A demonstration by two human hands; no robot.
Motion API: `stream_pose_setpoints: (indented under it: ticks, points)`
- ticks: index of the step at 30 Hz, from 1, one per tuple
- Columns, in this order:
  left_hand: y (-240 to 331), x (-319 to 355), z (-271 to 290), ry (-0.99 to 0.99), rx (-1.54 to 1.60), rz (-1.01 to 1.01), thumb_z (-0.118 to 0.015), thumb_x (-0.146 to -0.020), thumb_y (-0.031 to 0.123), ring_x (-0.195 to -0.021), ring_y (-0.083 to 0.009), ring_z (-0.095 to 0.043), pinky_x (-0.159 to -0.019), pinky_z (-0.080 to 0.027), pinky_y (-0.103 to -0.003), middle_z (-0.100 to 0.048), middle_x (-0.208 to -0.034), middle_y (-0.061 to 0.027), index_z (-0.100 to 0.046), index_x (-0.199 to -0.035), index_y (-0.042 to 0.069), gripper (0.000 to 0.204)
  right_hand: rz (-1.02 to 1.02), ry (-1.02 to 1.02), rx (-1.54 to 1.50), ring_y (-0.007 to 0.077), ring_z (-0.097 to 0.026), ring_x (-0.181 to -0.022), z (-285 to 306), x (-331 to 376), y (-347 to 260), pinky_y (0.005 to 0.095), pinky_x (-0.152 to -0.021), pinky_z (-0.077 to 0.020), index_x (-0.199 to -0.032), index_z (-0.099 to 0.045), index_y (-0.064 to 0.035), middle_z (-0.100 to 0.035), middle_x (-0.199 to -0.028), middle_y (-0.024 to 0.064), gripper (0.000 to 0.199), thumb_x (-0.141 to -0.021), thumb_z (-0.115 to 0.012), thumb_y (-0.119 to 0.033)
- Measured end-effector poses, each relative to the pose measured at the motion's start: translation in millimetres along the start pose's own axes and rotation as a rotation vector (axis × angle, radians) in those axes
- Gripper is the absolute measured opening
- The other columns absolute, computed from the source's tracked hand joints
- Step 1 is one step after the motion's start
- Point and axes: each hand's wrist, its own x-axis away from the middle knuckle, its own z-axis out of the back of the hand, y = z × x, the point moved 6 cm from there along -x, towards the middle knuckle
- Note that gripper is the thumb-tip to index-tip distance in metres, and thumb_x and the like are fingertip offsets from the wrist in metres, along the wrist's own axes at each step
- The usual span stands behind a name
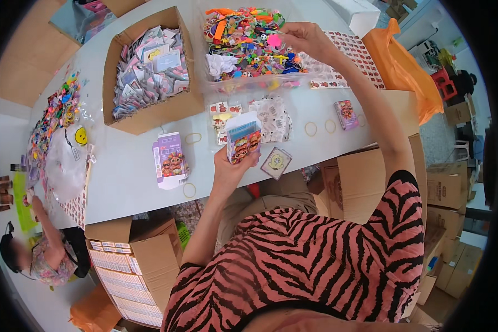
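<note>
My left hand is closed around a small open carton printed with colourful cartoon figures. The carton stands tilted, its white top flap raised and something blue showing at its mouth. Over a clear plastic bin, my right hand pinches a small bright pink trinket at the fingertips. Beneath it lies a heap of mixed small plastic toys. A square card with a yellow figure rests by the table's near edge. Small clear printed packets and sticker pieces lie behind the carton.
A cardboard box full of small packets stands left of the bin. One purple carton lies nearer; another is at right beside rubber bands. Sticker sheets and an orange bag lie farther right. Another person works at far left.
</note>
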Motion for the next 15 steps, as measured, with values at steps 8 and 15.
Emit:
stream_pose_setpoints:
  ticks: [8, 15]
  points:
    - [4.0, -3.0, -8.3, -0.042, -0.013, -0.066, -0.066, -0.080, 0.003, -0.083, -0.0187, -0.065, -0.068, -0.054, -0.027, -0.066, -0.095, -0.0116, -0.060, -0.106, -0.005, 0.027, -0.049, -0.315, -0.506, 0.0013, -0.052, -0.059, -27.2, 38.9, -103.6, 0.0185, -0.052, -0.0416, -0.083, -0.061, -0.0031, -0.056, -0.064, -0.0034, 0.021, -0.089, -0.058, -0.023]
    - [8.4, 1.9, -11.0, -0.071, 0.037, -0.059, -0.067, -0.079, 0.003, -0.084, -0.0190, -0.065, -0.068, -0.054, -0.028, -0.066, -0.096, -0.0115, -0.059, -0.108, -0.004, 0.031, 0.033, -0.496, -0.384, 0.0012, -0.045, -0.062, -53.1, 59.6, -137.2, 0.0195, -0.056, -0.0379, -0.085, -0.061, -0.0012, -0.052, -0.068, -0.0039, 0.018, -0.090, -0.058, -0.018]
